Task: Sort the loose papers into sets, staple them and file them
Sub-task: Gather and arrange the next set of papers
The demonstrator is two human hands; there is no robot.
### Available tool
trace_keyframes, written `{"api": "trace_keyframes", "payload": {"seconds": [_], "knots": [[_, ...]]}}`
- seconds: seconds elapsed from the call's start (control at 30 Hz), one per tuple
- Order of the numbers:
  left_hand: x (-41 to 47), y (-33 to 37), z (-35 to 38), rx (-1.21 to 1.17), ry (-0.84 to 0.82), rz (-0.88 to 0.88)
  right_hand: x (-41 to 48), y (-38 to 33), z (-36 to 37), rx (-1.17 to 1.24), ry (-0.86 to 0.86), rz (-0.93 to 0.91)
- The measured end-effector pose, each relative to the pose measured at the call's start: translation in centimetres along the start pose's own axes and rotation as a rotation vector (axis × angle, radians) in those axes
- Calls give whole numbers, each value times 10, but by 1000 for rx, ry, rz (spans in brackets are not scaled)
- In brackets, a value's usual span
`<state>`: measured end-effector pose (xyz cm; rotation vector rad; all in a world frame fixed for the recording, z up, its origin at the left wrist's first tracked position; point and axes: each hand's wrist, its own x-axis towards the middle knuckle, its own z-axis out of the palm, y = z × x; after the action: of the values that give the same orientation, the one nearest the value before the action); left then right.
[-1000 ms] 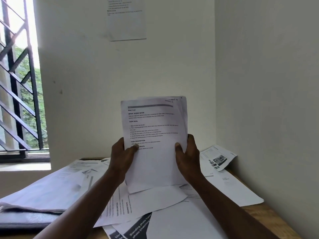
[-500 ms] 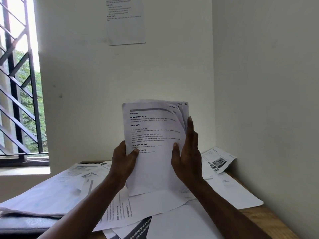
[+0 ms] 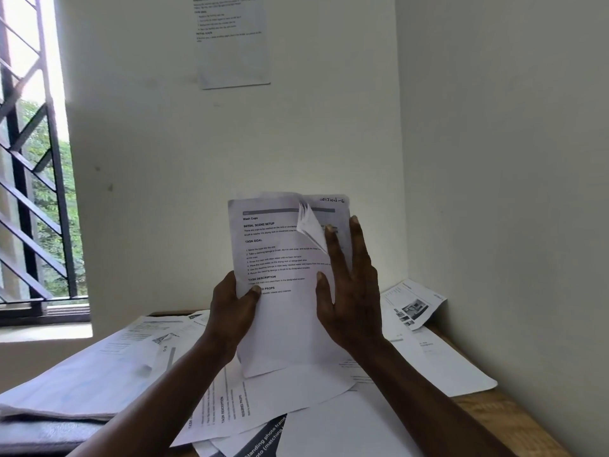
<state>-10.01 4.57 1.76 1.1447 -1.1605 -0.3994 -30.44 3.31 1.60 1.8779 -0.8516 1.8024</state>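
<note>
White set (image 3: 283, 324): we are holding it upright in both hands above the table (image 3: 501, 420); its front page is headed "Wash Cups", and "SECTION-6" is handwritten at its top right corner.
Left hand (image 3: 230, 311): we are gripping the set's left edge, with the thumb curling over the front page and the fingers going behind.
Right hand (image 3: 352, 301): it is lying along the set's right edge, fingers straight and pointing up, thumb pressing on the front page; it is not closing round the paper.
Page corners (image 3: 309, 225): several upper right corners are bending forward in a fan against our forefinger.
Loose papers (image 3: 329, 423): they are lying overlapped across the table beneath the set.
Dark sheet (image 3: 263, 437): it is showing white lettering from under the pile at the near edge.
Photo sheet (image 3: 412, 305): it is leaning against the right wall at the table's far corner.
Folder (image 3: 43, 437): dark, it is lying at the left under a stack of sheets.
Wall sheet (image 3: 230, 44): it is hanging on the wall ahead.
Window (image 3: 29, 159): barred, it is letting in daylight at the left.
</note>
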Motion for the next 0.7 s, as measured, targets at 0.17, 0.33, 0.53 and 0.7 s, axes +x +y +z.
{"api": "trace_keyframes", "payload": {"seconds": [0.17,0.33,0.53,0.7], "knots": [[0,1,0,6,5,-9,-2,0,6,-73,-36,-60],[1,0,-1,8,4,-9,-3,-1,5,-91,-71,-79],[0,2,-1,14,-2,-16,-2,-1,6,-39,7,-116],[0,1,-1,6,-3,-5,9,-7,-3,242,224,-41]]}}
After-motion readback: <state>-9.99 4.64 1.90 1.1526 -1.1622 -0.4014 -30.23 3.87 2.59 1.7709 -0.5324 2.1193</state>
